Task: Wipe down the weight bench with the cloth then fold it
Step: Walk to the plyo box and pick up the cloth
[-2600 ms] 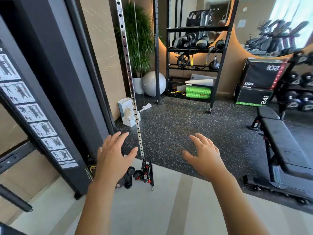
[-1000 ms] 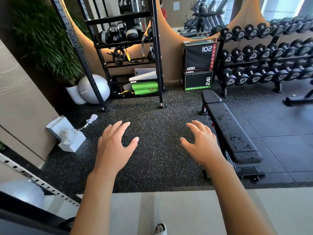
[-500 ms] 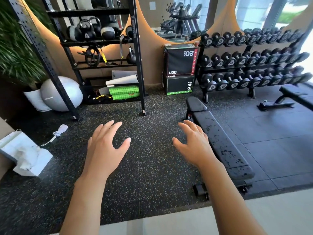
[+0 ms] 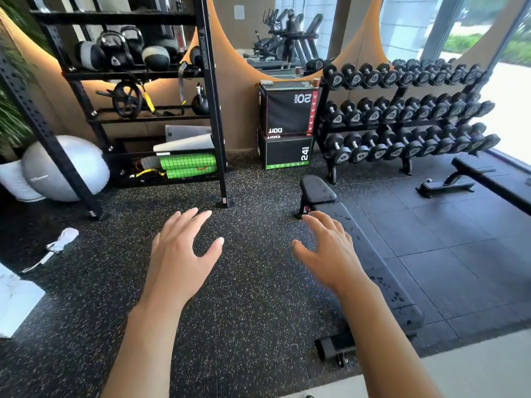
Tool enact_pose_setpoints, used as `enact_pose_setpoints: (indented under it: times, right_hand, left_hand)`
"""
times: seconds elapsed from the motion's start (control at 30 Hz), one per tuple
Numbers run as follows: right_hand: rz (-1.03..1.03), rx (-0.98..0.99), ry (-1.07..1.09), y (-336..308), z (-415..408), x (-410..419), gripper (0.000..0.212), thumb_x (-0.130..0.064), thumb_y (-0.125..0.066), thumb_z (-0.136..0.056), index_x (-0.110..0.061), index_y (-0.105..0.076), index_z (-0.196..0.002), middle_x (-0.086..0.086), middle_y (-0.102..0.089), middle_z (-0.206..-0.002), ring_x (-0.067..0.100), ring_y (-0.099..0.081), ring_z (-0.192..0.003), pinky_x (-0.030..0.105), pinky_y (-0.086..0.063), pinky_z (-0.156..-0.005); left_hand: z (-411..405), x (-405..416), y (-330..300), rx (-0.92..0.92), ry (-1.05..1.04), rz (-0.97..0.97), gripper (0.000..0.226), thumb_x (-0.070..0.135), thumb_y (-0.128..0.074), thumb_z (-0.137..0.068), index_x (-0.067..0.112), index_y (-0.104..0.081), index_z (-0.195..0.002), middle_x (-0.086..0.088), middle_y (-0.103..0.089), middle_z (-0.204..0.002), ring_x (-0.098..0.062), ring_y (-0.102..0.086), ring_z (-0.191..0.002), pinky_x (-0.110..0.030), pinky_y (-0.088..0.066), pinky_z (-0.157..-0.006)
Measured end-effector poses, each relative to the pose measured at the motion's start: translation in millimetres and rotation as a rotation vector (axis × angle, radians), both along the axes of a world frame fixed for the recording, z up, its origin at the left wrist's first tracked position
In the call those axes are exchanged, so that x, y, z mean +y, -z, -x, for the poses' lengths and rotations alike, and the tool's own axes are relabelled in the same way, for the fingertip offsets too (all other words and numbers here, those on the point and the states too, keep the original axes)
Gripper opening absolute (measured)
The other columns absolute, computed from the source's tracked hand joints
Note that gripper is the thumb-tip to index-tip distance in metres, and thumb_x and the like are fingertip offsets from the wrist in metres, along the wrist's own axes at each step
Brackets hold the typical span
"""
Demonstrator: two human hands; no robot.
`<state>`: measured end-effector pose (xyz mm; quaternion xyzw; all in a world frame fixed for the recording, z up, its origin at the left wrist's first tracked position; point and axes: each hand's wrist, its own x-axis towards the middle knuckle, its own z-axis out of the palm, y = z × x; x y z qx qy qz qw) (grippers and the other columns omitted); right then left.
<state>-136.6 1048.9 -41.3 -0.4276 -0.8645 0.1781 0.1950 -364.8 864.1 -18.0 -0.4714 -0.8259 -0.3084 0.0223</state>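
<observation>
1. Firstly, the black shelf rack holds kettlebells and medicine balls on its upper shelf, a wheel roller and straps on the middle one, and green rolled mats beside white rolls at the bottom
2. Beside it stand two stacked black boxes; the upper reads "20 INCH" and the lower "24 INCH", both printed sideways or upside down, with a brand mark I cannot read surely
3. A three-tier dumbbell rack is filled with black dumbbells
4. The weight bench lies on the dark speckled floor, running from near the boxes toward the person; its black pad shows scattered wet-looking spots
5. A white cloth lies crumpled on the floor at the left, well apart from the weight bench, near a grey exercise ball
6. The left hand and right hand hover palm down with fingers spread and relaxed, holding nothing; the right hand is above the weight bench's edge
</observation>
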Motion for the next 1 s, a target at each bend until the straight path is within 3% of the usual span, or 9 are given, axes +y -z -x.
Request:
enact_pose_setpoints:
  times: [0.5, 1.0]
  right_hand:
    - [-0.014, 0.052, -0.024, -4, -10, 225, 0.068, -0.058, -0.052, -0.094, -0.029, -0.039, -0.154, -0.011, -0.035, -0.16, 0.017, -0.029, -0.148, 0.05, -0.027, -0.123]
    - [0.058, 0.137, 0.043, 9, -18, 336, 0.063, -0.055, -0.051, -0.095, -0.031, -0.04, -0.153, -0.012, -0.035, -0.159, 0.015, -0.029, -0.148, 0.05, -0.027, -0.122]
  left_hand:
    - [-16, 217, -12, 0.031, -0.062, 0.054, 0.063, 0.058, -0.057, -0.095, 0.042, -0.04, -0.154, 0.012, -0.035, -0.165, -0.017, -0.023, -0.156, -0.059, -0.026, -0.125]
    - [-10, 346, -17, 0.069, -0.006, 0.082, 0.064, 0.057, -0.057, -0.095, 0.038, -0.041, -0.154, 0.013, -0.04, -0.162, -0.014, -0.029, -0.153, -0.056, -0.03, -0.124]
